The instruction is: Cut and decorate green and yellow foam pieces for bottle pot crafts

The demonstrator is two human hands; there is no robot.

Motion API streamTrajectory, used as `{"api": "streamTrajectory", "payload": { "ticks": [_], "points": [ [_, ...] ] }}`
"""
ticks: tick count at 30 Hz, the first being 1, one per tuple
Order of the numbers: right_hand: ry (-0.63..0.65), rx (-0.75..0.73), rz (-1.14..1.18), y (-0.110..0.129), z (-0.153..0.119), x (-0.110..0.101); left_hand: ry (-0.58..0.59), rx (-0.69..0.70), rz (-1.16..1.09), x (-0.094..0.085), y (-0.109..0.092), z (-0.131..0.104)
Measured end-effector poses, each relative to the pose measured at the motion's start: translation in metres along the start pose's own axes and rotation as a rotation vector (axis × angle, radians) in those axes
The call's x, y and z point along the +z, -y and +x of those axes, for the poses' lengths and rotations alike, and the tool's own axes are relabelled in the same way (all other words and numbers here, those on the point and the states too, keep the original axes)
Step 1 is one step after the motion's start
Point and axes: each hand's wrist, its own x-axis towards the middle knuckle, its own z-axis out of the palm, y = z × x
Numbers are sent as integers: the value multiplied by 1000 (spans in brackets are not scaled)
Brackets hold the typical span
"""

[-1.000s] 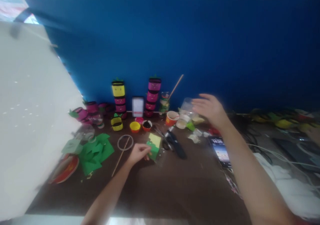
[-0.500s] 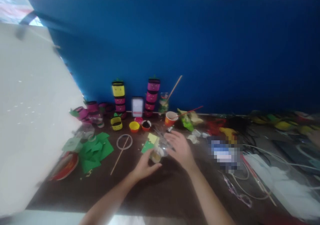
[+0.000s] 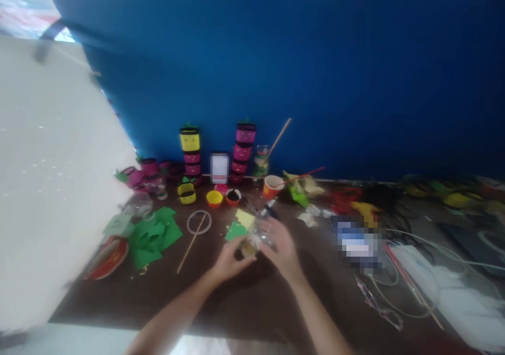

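My left hand (image 3: 233, 259) curls its thumb and fingers round a small round clear container (image 3: 249, 247) with something yellowish in it. Close on its right, my right hand (image 3: 279, 247) is bent over a blurred clear plastic piece (image 3: 265, 237); its fingertips are smeared, so its grip cannot be made out. Just beyond my left hand lie green paper (image 3: 235, 231) and pale yellow paper (image 3: 245, 219). A dark pen-like tool (image 3: 269, 208) lies behind my right hand.
Stacked purple and yellow figures (image 3: 190, 144) stand by the blue panel (image 3: 276, 71). Cups, including a paper cup (image 3: 273, 186), sit before it. Green sheets (image 3: 155, 236), a ring (image 3: 199, 222) and a stick (image 3: 189, 247) lie left; cables (image 3: 414, 239) and a pixelated object lie right.
My right hand has come lower and nearer to my left hand and the container. The dark tool behind it shows more. The whole view has shifted slightly.
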Motion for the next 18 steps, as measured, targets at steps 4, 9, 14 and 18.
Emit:
{"api": "streamTrajectory", "payload": {
  "ticks": [4,9,14,18],
  "points": [
    [-7,-23,-78,23,21,-18,-79,13,-38,1,5,1],
    [-317,-185,-192,56,93,-59,-301,50,-19,1,12,9],
    [-509,-131,-421,76,173,-83,-403,-2,33,-3,14,16],
    [-566,-80,-634,66,214,-92,-374,-22,87,-7,13,18]
  ]
}}
